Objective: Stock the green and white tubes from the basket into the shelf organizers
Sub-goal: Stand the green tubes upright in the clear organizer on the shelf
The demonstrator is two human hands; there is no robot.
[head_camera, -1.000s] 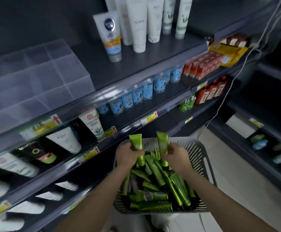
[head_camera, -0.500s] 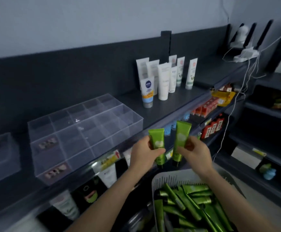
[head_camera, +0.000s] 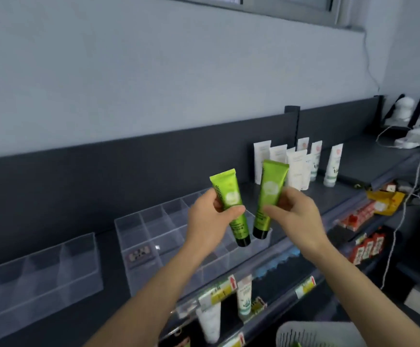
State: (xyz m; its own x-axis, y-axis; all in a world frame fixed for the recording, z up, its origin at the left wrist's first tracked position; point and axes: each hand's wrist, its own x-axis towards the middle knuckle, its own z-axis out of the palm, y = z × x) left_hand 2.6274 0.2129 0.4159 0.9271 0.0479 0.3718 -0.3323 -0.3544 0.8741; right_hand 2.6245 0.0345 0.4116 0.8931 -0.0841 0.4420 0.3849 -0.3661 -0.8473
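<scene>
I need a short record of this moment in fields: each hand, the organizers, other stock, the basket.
Left hand: grips left green tube, cap down.
Right hand: grips right green tube, cap down.
Organizers: divided clear organizer behind the tubes; second clear organizer further left.
Other stock: white tubes upright, at right.
Basket: white basket, low right, partly out of frame.

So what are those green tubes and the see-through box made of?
Left green tube and right green tube: probably soft plastic, slightly shiny; flat crimped tops, black caps. See-through box: looks like hard clear plastic, maybe acrylic; shelf shows through its walls.
</scene>
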